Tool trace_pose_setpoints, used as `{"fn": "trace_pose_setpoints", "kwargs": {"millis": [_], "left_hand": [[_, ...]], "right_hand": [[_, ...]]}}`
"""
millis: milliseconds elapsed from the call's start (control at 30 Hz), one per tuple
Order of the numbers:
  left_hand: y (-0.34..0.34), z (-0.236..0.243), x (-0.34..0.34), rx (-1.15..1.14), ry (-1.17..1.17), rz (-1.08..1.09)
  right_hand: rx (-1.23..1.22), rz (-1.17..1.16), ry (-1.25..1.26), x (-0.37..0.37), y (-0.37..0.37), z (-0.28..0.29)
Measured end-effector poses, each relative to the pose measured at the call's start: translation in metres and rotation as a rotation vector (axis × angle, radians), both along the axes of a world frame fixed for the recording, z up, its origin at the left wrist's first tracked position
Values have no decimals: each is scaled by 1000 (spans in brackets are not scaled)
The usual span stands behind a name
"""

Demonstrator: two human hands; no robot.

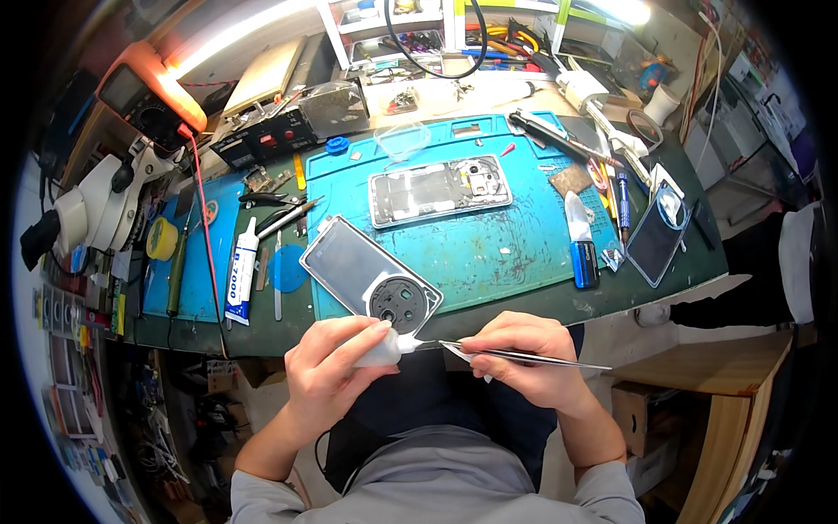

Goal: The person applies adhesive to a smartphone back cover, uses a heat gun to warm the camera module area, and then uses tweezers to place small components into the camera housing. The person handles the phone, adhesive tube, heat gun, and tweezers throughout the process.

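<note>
My left hand (332, 371) grips a small white bottle (384, 349), its nozzle pointing right at the tips of thin metal tweezers (580, 363). The tweezers lie in my right hand (524, 367), which also pinches a small white scrap (456, 349), perhaps paper or cloth. Just beyond both hands, a tilted phone back cover (336, 266) with a large round camera opening rests at the front of the blue mat (471, 275). Farther back on the mat lies an opened phone body (436, 192) with its inner parts showing.
A microscope (87, 210), orange multimeter (157, 92) and glue tube (243, 275) are at left. At right lie pens (622, 205), a cutter (585, 262) and a framed panel (650, 236). Boxy equipment (279, 131) stands behind. A person's dark-clothed leg (742, 262) shows beside the bench.
</note>
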State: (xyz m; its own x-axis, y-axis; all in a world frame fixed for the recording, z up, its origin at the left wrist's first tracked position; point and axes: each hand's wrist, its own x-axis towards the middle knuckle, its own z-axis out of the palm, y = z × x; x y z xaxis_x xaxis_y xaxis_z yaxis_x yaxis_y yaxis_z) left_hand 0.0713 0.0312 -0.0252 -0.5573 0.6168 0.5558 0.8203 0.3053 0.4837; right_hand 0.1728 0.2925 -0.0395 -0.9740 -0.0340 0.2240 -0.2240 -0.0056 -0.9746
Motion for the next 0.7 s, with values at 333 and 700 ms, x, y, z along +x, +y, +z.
{"fn": "trace_pose_setpoints", "kwargs": {"millis": [333,700], "left_hand": [[-103,-27,-37,642,-46,543],[-210,-47,-108,411,-216,907]], "right_hand": [[41,-286,-8,10,26,12],[164,-72,-203,-54,33,34]]}}
